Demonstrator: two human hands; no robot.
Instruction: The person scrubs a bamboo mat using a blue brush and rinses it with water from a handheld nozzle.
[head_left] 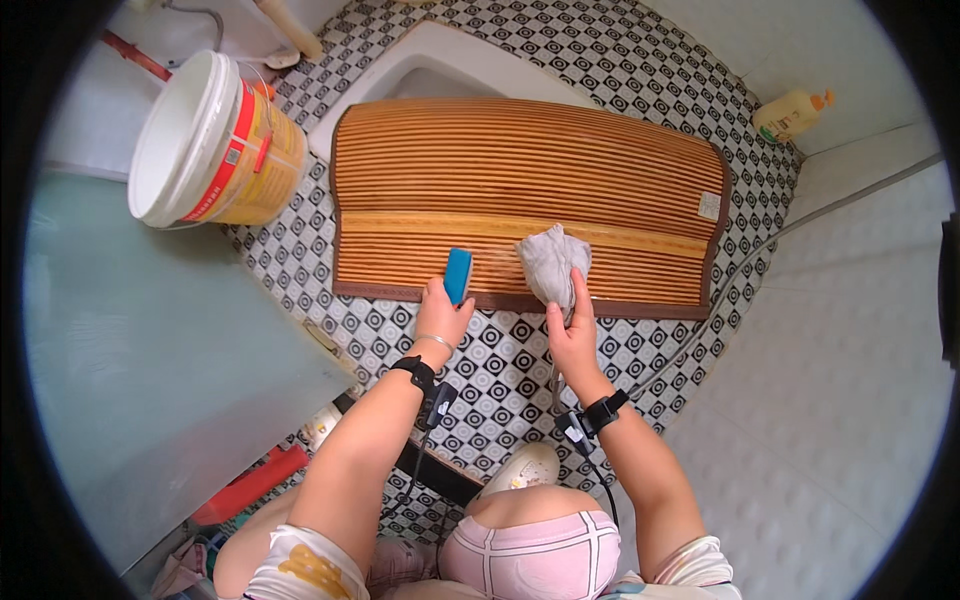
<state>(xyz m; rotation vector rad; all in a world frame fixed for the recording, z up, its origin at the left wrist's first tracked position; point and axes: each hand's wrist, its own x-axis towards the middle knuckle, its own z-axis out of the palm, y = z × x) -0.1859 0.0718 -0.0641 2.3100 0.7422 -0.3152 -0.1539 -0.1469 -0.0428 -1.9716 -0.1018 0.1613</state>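
A brown slatted bamboo mat (520,160) with a dark cloth border lies across the tiled floor and over part of a white squat toilet (440,45). My left hand (443,312) is closed around a blue oblong brush (458,275) at the mat's near edge; its bristle side is barely visible. To its right, my right hand (573,335) grips a crumpled pale grey cloth (553,262), which rests on the near part of the mat, with the thumb and fingers along its near side.
A white bucket (205,150) with a red and yellow label leans at the left. Far right stands a cream pump bottle (790,117) by the wall. A grey hose (760,250) curves along the right side. A frosted glass panel (150,350) fills the left.
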